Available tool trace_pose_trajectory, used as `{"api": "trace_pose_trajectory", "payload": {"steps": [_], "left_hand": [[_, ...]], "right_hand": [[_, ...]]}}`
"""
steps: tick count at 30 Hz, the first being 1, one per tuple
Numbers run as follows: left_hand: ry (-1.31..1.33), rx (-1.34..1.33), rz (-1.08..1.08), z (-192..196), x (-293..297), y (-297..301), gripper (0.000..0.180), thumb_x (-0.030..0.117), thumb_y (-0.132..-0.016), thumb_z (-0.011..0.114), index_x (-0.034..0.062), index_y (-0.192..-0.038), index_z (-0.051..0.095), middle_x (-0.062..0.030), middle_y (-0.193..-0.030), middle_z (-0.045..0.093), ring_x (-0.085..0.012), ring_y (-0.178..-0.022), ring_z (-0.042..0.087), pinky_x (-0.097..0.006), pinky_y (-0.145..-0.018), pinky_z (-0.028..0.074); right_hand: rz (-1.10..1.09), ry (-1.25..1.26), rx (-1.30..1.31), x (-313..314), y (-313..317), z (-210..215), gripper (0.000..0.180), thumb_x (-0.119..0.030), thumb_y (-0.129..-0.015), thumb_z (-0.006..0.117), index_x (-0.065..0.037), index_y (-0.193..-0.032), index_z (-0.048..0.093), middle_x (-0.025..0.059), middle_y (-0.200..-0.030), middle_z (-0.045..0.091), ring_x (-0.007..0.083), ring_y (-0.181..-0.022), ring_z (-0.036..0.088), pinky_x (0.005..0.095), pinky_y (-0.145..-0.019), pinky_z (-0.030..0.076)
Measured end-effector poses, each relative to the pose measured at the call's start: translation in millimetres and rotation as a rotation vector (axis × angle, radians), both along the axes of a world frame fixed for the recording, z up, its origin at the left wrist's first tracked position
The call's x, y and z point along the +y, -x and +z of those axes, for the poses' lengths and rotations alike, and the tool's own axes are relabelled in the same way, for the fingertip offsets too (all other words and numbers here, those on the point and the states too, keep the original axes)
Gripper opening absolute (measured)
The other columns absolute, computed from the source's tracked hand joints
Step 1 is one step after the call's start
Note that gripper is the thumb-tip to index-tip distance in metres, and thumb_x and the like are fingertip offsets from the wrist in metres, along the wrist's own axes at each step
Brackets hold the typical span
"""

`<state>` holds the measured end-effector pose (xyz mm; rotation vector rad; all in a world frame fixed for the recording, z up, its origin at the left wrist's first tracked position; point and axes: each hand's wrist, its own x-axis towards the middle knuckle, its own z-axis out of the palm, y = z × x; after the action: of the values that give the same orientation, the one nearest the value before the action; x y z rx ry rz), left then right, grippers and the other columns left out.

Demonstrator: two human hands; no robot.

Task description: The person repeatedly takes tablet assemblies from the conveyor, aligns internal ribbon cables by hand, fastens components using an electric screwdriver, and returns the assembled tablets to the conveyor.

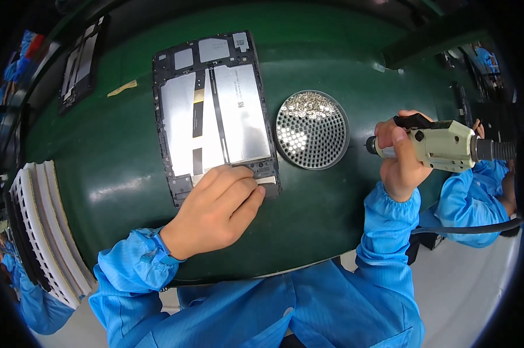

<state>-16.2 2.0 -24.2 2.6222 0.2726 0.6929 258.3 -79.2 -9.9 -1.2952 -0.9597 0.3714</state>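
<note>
An opened tablet (238, 110) lies on the green work surface, its silver battery cells and a ribbon cable (197, 122) with gold bands exposed. My left hand (220, 209) is over its lower end, fingers curled and pressed together; whatever the fingertips pinch or touch is hidden beneath them. My right hand (402, 153) grips a pale green electric screwdriver (447, 146) held sideways above the table at the right, its tip toward the left. Between the tablet and that hand sits a round screw tray (313, 130) with many small holes and loose silvery screws gathered at its far side.
Another opened tablet (82, 65) lies at the far left, with a strip of yellowish tape (122, 88) near it. White slotted trays (50, 232) stand at the left edge. A green metal bar (436, 40) crosses the far right. A blue-sleeved co-worker (473, 200) is at the right.
</note>
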Motion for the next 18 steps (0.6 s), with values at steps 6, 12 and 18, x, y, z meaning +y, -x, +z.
{"api": "trace_pose_trajectory", "payload": {"steps": [6, 12, 18], "left_hand": [[-0.003, -0.035, 0.046, -3.6, 0.9, 1.0, 0.027, -0.003, -0.066, 0.072, -0.0055, -0.092, 0.064, -0.0145, -0.092, 0.058, -0.0304, -0.087, 0.059, -0.038, -0.072, 0.049], [-0.075, -0.042, 0.051, -7.7, -1.1, -0.9, 0.024, -0.002, -0.068, 0.07, -0.0098, -0.09, 0.063, -0.0163, -0.089, 0.058, -0.0309, -0.085, 0.059, -0.039, -0.07, 0.05], [-0.114, -0.109, 0.109, -17.4, -7.1, 1.1, 0.022, 0.001, -0.07, 0.07, -0.0105, -0.088, 0.063, -0.0162, -0.087, 0.059, -0.0299, -0.086, 0.059, -0.04, -0.071, 0.051]], "right_hand": [[-0.008, 0.013, -0.009, 1.6, 1.7, 0.2, 0.027, -0.003, -0.081, 0.057, 0.004, -0.106, 0.052, 0.0095, -0.067, 0.053, 0.017, -0.057, 0.048, 0.0369, -0.061, 0.045], [-0.005, -0.006, -0.005, -0.7, -1.5, -2.4, 0.027, -0.005, -0.082, 0.059, 0.003, -0.107, 0.052, 0.0096, -0.067, 0.053, 0.0172, -0.059, 0.049, 0.0377, -0.063, 0.045], [0.033, -0.019, -0.019, 2.4, 0.2, -3.4, 0.028, -0.005, -0.082, 0.058, 0.003, -0.108, 0.052, 0.0101, -0.068, 0.053, 0.0179, -0.059, 0.049, 0.0383, -0.063, 0.044]]}}
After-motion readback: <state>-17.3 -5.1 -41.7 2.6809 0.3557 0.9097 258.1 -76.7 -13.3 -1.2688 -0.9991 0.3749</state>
